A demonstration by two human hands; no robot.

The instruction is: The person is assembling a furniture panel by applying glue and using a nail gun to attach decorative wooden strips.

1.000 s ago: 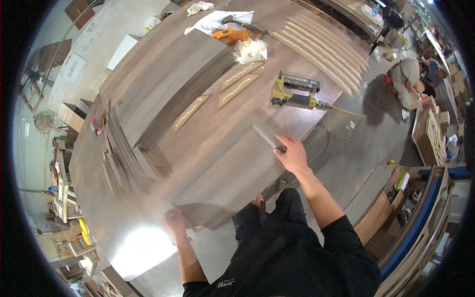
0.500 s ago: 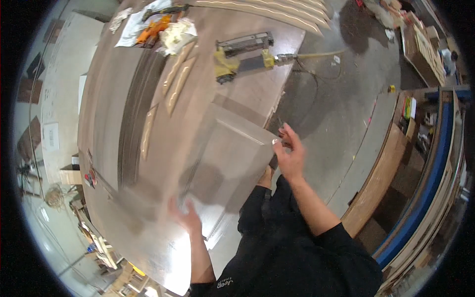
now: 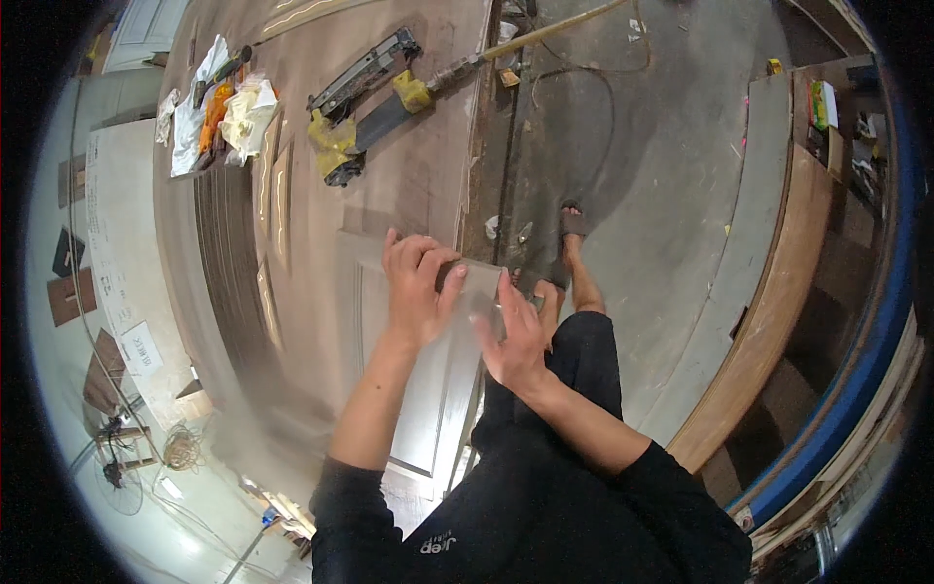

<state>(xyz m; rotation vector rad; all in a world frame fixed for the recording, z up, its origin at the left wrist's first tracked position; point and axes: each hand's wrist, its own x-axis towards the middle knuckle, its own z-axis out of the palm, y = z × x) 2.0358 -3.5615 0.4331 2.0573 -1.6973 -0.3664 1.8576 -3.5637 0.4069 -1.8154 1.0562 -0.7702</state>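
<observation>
A grey-brown framed panel like a cabinet door lies on the worktable along its right edge. My left hand is over the panel's far end, fingers bent and spread, thumb apart. A dark patch shows between its finger and thumb; I cannot tell whether it is shadow or a thing. My right hand is at the panel's far right corner, fingers stretched along the edge and thumb apart, somewhat blurred. Beyond the hands lies a nail gun with yellow wrapping, its hose running off to the right.
Beaded moulding strips and dark grooved boards lie on the worktable. White cloths and an orange-and-black tool rest at its far left. To the right are concrete floor and a long wooden shelf.
My left hand has moved up from the panel's near left side to its far end. My right hand has shifted left and nearer, its fingers opening from a pinch. The view has turned.
</observation>
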